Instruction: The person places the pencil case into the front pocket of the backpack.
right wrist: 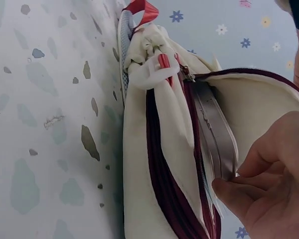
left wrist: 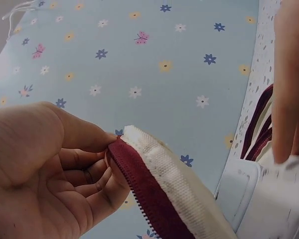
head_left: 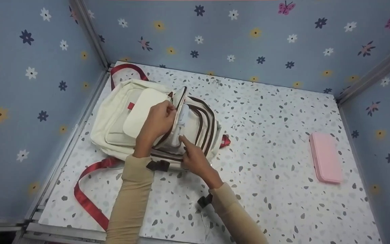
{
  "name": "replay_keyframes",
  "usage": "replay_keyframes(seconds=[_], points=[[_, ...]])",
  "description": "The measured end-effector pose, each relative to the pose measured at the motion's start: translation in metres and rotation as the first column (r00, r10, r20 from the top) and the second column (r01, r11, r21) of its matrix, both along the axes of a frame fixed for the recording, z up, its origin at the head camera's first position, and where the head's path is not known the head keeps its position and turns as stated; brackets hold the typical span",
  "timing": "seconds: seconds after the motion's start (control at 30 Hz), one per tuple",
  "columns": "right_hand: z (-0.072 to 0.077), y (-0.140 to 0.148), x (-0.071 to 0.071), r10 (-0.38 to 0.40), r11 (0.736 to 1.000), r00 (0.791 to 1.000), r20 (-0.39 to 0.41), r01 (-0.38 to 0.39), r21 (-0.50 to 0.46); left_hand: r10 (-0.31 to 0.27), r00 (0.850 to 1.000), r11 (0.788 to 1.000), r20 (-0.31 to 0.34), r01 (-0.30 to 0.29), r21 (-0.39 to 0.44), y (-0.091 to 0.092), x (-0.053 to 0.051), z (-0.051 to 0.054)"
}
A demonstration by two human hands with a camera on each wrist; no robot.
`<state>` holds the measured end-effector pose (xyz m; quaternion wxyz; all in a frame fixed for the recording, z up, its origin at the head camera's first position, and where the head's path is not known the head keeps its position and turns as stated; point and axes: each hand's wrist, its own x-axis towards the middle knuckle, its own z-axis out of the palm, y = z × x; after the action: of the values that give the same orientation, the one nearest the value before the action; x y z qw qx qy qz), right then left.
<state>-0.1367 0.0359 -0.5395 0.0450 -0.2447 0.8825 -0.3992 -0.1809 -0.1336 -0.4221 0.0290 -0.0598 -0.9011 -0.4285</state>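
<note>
A cream backpack (head_left: 113,112) lies on its back with its front pocket unzipped. My left hand (head_left: 159,118) pinches the dark red zipper edge (left wrist: 139,174) of the pocket flap and holds it away from the bag. Inside the opening sits a flat, pale grey case (right wrist: 217,132), its lower part hidden by the pocket. My right hand (head_left: 196,159) pinches the near edge of this case between thumb and fingers (right wrist: 236,196). In the left wrist view, the right hand (left wrist: 291,84) reaches down at the case from the right.
A pink case (head_left: 327,157) lies on the speckled tabletop (head_left: 266,189) at the right. Red straps (head_left: 88,203) trail from the backpack's left side. Flower-patterned panels (head_left: 215,37) enclose the table at the back and sides.
</note>
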Motion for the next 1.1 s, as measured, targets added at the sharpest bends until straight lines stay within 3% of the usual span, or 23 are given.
replay_keyframes(seconds=[0.17, 0.3, 0.57, 0.87, 1.1], points=[[-0.002, -0.002, -0.002, 0.011, 1.000, 0.999, 0.036, -0.011, -0.004, 0.008, 1.000, 1.000, 0.009, -0.008, 0.013, 0.000, 0.000, 0.000], [-0.001, 0.003, -0.004, 0.009, 0.998, 0.998, 0.065, -0.005, -0.063, 0.024, 1.000, 0.999, 0.021, -0.024, 0.021, -0.001, 0.000, -0.001], [0.003, 0.019, -0.005, -0.018, 0.991, 0.999, 0.042, 0.024, -0.132, 0.020, 0.999, 0.999, 0.034, -0.021, 0.025, -0.004, 0.001, -0.003], [0.000, 0.045, -0.008, -0.126, 0.973, 0.991, -0.047, 0.114, -0.199, 0.031, 0.999, 0.999, 0.035, -0.032, 0.042, -0.011, 0.001, -0.006], [-0.004, 0.073, -0.008, -0.236, 0.927, 0.971, -0.030, 0.215, -0.307, 0.038, 0.998, 0.999, 0.058, -0.040, 0.032, -0.013, 0.001, -0.006]])
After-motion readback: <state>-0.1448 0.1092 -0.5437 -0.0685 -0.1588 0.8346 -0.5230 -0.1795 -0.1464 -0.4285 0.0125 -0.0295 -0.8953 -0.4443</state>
